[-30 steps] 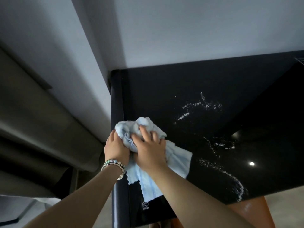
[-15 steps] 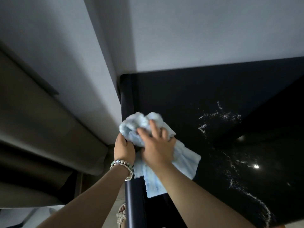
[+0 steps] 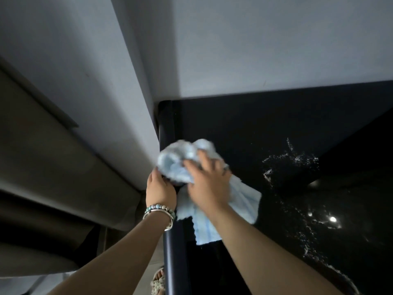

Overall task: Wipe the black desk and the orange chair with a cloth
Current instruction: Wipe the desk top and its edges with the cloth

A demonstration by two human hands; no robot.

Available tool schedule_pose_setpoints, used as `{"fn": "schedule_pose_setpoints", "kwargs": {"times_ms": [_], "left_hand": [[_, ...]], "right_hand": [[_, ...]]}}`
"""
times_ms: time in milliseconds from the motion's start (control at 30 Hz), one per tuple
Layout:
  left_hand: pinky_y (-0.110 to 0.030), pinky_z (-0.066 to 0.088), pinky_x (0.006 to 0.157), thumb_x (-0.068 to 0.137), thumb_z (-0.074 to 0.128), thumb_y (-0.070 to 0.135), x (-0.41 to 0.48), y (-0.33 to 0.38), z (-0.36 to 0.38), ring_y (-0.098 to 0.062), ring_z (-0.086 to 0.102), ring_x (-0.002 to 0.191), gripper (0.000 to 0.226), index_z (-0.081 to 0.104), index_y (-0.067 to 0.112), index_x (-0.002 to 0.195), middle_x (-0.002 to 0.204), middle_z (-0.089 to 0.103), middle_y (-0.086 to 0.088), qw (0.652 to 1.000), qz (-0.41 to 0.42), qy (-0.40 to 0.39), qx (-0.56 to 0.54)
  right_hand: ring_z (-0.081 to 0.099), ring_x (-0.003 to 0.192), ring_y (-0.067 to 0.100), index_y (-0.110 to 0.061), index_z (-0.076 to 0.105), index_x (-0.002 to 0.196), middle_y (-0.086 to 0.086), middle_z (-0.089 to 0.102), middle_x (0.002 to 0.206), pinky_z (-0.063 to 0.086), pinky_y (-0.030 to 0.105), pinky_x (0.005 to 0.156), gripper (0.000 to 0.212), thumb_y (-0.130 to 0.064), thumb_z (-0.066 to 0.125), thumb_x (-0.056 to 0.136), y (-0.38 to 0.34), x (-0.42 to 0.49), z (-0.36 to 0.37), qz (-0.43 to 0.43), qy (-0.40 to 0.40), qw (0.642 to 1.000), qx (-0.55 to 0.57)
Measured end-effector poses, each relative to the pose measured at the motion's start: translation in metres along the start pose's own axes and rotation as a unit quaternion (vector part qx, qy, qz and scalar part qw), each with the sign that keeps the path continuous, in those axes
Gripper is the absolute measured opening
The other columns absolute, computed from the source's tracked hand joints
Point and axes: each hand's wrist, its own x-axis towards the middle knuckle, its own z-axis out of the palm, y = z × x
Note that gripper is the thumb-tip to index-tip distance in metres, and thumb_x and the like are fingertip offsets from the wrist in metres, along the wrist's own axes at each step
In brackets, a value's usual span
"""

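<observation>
The right hand (image 3: 207, 184) presses a crumpled light-blue terry cloth (image 3: 240, 201) onto the glossy black desk top (image 3: 244, 128), fingers spread over the bunched part; the left hand (image 3: 160, 189), wearing beaded bracelets (image 3: 159, 210), curls over the desk's rounded edge just beside that grip; white smears (image 3: 291, 158) lie right of it.

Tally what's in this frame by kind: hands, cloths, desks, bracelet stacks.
Hands: 2, the left hand and the right hand
Cloths: 1, the light blue cloth
Desks: 1, the black desk
Bracelet stacks: 1, the bracelets on the left wrist
Total: 5
</observation>
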Motion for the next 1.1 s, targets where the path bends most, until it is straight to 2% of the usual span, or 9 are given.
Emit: {"fn": "schedule_pose_setpoints", "kwargs": {"times_ms": [67, 133, 333, 433, 533, 600, 833, 900, 1100], "left_hand": [[-0.031, 0.037, 0.086, 0.087, 0.038, -0.002, 0.006, -0.001, -0.005, -0.033, 0.049, 0.114, 0.033, 0.050, 0.002, 0.118, 0.127, 0.051, -0.018, 1.000, -0.005, 0.020, -0.012], [-0.029, 0.036, 0.092, 0.089, 0.037, -0.002, 0.011, -0.001, -0.009, -0.031, 0.048, 0.118, 0.039, 0.049, 0.006, 0.126, 0.131, 0.051, -0.015, 1.000, 0.017, 0.021, -0.014], [-0.025, 0.031, 0.100, 0.093, 0.038, 0.004, 0.029, 0.008, -0.010, -0.025, 0.043, 0.126, 0.047, 0.039, 0.015, 0.139, 0.139, 0.044, -0.009, 0.994, 0.081, -0.060, 0.031], [-0.025, 0.032, 0.097, 0.095, 0.042, 0.013, 0.048, 0.016, -0.017, -0.027, 0.044, 0.124, 0.043, 0.040, 0.015, 0.138, 0.138, 0.046, -0.010, 0.998, 0.052, -0.046, 0.010], [-0.025, 0.036, 0.084, 0.091, 0.043, 0.011, 0.066, 0.018, -0.023, -0.030, 0.050, 0.111, 0.041, 0.045, 0.016, 0.132, 0.130, 0.051, -0.014, 0.999, 0.029, -0.024, -0.004], [-0.021, 0.034, 0.076, 0.091, 0.043, 0.011, 0.076, 0.019, -0.024, -0.027, 0.052, 0.102, 0.039, 0.045, 0.018, 0.130, 0.126, 0.053, -0.013, 0.999, 0.033, -0.027, -0.001], [-0.022, 0.035, 0.092, 0.093, 0.046, 0.012, 0.093, 0.026, -0.013, -0.021, 0.050, 0.119, 0.043, 0.041, 0.016, 0.136, 0.138, 0.044, -0.006, 0.995, 0.083, -0.060, -0.007], [-0.018, 0.032, 0.088, 0.093, 0.044, 0.011, 0.098, 0.026, -0.011, -0.021, 0.050, 0.118, 0.044, 0.040, 0.016, 0.137, 0.140, 0.043, -0.006, 0.995, 0.075, -0.059, 0.001], [-0.021, 0.034, 0.081, 0.094, 0.042, 0.011, 0.108, 0.025, -0.008, -0.019, 0.052, 0.097, 0.042, 0.040, 0.019, 0.136, 0.133, 0.049, -0.010, 0.997, 0.058, -0.056, -0.002]], "right_hand": [[0.029, 0.126, 0.032, -0.041, 0.055, 0.121, -0.008, 0.026, 0.152, 0.027, 0.058, 0.099, 0.037, -0.033, 0.058, 0.084, -0.020, -0.007, 0.017, -0.047, -0.084, 0.995, 0.034], [0.022, 0.130, 0.030, -0.040, 0.050, 0.125, -0.009, 0.017, 0.155, 0.025, 0.055, 0.099, 0.038, -0.030, 0.053, 0.089, -0.007, -0.004, 0.022, -0.021, -0.090, 0.996, 0.012], [0.034, 0.122, 0.030, -0.033, 0.051, 0.125, -0.004, 0.024, 0.149, 0.033, 0.049, 0.098, 0.041, -0.016, 0.052, 0.088, 0.028, 0.047, -0.010, 0.136, -0.087, 0.985, -0.057], [0.030, 0.125, 0.032, -0.037, 0.050, 0.125, -0.005, 0.020, 0.152, 0.026, 0.049, 0.098, 0.041, -0.021, 0.051, 0.088, -0.013, 0.071, 0.001, 0.054, -0.063, 0.997, 0.010], [0.009, 0.137, 0.032, -0.043, 0.035, 0.136, -0.008, -0.002, 0.156, 0.016, 0.060, 0.106, 0.047, -0.045, 0.048, 0.091, -0.039, 0.079, 0.025, -0.030, -0.181, 0.983, 0.004], [0.007, 0.138, 0.034, -0.043, 0.031, 0.138, -0.006, -0.005, 0.156, 0.018, 0.061, 0.105, 0.054, -0.051, 0.051, 0.088, -0.030, 0.083, 0.032, -0.034, -0.199, 0.979, -0.025], [0.032, 0.126, 0.034, -0.023, 0.043, 0.132, 0.004, 0.020, 0.152, 0.030, 0.053, 0.100, 0.043, -0.025, 0.052, 0.090, 0.007, 0.133, 0.022, 0.103, -0.072, 0.992, -0.023], [0.030, 0.126, 0.034, -0.026, 0.042, 0.133, 0.002, 0.017, 0.154, 0.028, 0.053, 0.100, 0.048, -0.022, 0.054, 0.087, -0.009, 0.151, 0.024, 0.059, -0.039, 0.998, -0.002], [0.006, 0.139, 0.036, -0.039, 0.031, 0.139, -0.001, -0.005, 0.158, 0.012, 0.065, 0.107, 0.050, -0.020, 0.041, 0.094, -0.025, 0.189, 0.046, -0.019, -0.183, 0.982, -0.035]]}}
